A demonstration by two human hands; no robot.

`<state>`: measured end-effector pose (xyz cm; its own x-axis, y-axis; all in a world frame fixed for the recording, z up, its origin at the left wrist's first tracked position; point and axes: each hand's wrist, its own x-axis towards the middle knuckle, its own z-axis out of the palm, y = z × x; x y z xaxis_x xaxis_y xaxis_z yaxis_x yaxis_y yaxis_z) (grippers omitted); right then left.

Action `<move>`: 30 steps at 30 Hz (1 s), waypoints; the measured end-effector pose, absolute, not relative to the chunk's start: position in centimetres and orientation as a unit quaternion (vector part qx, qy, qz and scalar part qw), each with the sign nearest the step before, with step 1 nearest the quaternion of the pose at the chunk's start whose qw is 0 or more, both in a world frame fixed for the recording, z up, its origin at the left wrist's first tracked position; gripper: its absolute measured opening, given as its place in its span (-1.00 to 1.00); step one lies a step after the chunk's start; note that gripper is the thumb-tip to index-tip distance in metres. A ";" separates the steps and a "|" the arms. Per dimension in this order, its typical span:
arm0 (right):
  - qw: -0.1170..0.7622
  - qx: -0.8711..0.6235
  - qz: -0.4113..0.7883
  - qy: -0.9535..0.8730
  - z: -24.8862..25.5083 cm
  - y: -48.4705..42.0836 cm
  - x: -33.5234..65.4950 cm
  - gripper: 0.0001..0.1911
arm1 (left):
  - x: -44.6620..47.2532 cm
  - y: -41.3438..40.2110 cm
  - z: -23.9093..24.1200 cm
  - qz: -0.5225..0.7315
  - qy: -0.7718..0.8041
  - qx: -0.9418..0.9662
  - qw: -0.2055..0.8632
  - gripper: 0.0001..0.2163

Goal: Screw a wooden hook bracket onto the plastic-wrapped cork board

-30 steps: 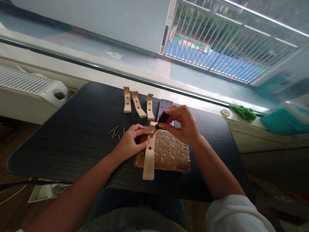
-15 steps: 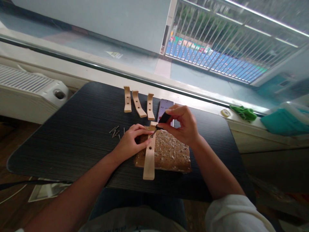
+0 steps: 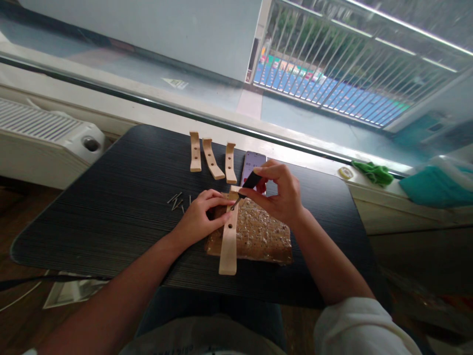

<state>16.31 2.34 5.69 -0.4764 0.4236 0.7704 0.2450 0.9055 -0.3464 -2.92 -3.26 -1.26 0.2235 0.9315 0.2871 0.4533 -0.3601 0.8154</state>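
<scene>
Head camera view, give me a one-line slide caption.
Left hand on a wooden piece laid over a brown block, right hand holding a dark-handled screwdriver at the piece's farther hole.

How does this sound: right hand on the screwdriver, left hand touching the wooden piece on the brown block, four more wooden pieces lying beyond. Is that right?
One slip: the head view shows three more wooden pieces lying beyond, not four. The rest holds: right hand on the screwdriver, left hand touching the wooden piece on the brown block.
</scene>
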 end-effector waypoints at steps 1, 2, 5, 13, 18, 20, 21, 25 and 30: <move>0.472 -0.199 0.090 -0.854 5.6 2.3 16.3 -0.65 | -2.9 -3.3 -1.2 0.397 0.480 0.722 0.301 -0.79; 0.471 -0.201 0.087 -0.855 5.6 2.3 16.3 -0.65 | -2.9 -3.3 -1.2 0.396 0.482 0.721 0.301 -0.79; 0.472 -0.203 0.075 -0.855 5.6 2.3 16.3 -0.65 | -2.9 -3.3 -1.2 0.394 0.485 0.721 0.300 -0.79; 0.478 -0.213 0.059 -0.850 5.5 2.1 16.2 -0.62 | -3.0 -3.3 -1.4 0.399 0.476 0.725 0.296 -0.79; 0.477 -0.197 0.052 -0.855 5.6 2.2 16.4 -0.59 | -3.0 -3.3 -1.4 0.401 0.477 0.723 0.298 -0.79; 0.466 -0.183 0.059 -0.864 5.8 2.2 16.6 -0.60 | -3.0 -3.3 -1.4 0.401 0.478 0.723 0.298 -0.79; 0.459 -0.175 0.064 -0.868 6.0 2.2 16.7 -0.62 | -3.0 -3.3 -1.4 0.402 0.478 0.722 0.298 -0.79; 0.431 -0.155 0.090 -0.885 6.9 2.2 17.1 -0.67 | -3.0 -3.3 -1.3 0.404 0.473 0.725 0.295 -0.79; 0.425 -0.149 0.150 -0.880 7.2 2.2 17.2 -0.69 | -3.1 -3.3 -1.5 0.404 0.469 0.728 0.297 -0.77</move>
<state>17.22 2.19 7.22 -0.5936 0.3903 0.7038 0.1359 0.9106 -0.3903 -3.07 -3.29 -1.52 0.2351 0.9215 0.3090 0.4420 -0.3845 0.8104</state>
